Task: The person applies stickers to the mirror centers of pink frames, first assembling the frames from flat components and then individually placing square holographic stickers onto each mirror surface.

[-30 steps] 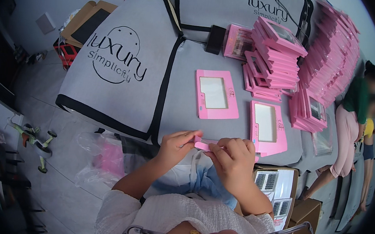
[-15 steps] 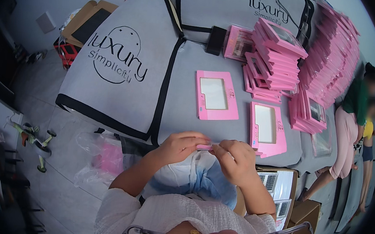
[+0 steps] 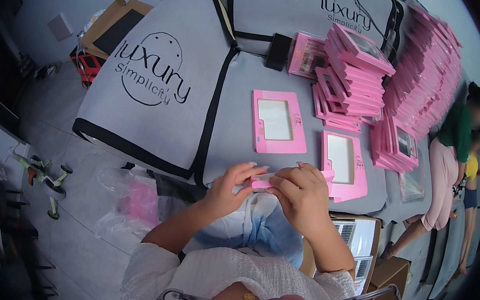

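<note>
Above my lap, at the sofa's front edge, I hold a pink cardboard box [image 3: 259, 183] edge-on between both hands. My left hand [image 3: 226, 189] grips its left end, with thumb and fingers on either side. My right hand [image 3: 302, 196] is curled over its middle and right part, hiding much of it. A pink end pokes out past the right fingers. Just beyond lies a flat pink window box [image 3: 258, 130] on the seat. Another windowed box [image 3: 358, 183] lies to the right of my right hand.
Pink boxes are piled in a stack [image 3: 351, 91] and a taller wrapped heap [image 3: 424, 69] at the back right. A black phone-like object [image 3: 277, 51] lies by the backrest. An open carton [image 3: 357, 246] stands below right. Two people [image 3: 448, 151] are at the far right.
The pink box has tilted up and shows more between my hands. My left fingers have lifted and spread, and my right hand has risen slightly.
</note>
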A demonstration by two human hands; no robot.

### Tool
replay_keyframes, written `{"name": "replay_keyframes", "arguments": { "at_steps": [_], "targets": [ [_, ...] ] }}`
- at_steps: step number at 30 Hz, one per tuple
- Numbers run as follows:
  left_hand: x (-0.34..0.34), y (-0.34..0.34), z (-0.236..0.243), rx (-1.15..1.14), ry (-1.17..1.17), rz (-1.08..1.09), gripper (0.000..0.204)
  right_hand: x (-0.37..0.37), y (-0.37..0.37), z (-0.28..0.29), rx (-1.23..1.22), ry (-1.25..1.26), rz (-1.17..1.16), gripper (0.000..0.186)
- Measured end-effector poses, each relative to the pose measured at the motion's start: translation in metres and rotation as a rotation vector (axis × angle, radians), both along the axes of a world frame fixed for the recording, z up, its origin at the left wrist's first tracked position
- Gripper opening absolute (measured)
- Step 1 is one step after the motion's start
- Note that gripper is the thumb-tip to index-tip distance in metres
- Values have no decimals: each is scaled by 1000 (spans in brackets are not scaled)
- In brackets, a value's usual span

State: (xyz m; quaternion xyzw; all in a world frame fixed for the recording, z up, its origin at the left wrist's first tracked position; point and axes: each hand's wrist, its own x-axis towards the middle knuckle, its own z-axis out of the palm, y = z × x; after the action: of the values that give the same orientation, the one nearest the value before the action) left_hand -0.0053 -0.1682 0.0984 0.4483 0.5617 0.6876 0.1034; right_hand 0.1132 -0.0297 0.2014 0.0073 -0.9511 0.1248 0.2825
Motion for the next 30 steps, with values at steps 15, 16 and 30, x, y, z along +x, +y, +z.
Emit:
{"name": "replay_keyframes", "arguments": {
  "at_steps": [15,16,30],
  "targets": [
    [4,-2,-8,-58,162,106,34,-8,1,1,-13,-157,-55,14],
    [7,1,-12,-14,113,109,34,-9,2,1,-7,-138,-44,12],
    [1,-4,-4,-61,216,135,34,-19,7,1,-197,-75,102,18]
  ]
}}
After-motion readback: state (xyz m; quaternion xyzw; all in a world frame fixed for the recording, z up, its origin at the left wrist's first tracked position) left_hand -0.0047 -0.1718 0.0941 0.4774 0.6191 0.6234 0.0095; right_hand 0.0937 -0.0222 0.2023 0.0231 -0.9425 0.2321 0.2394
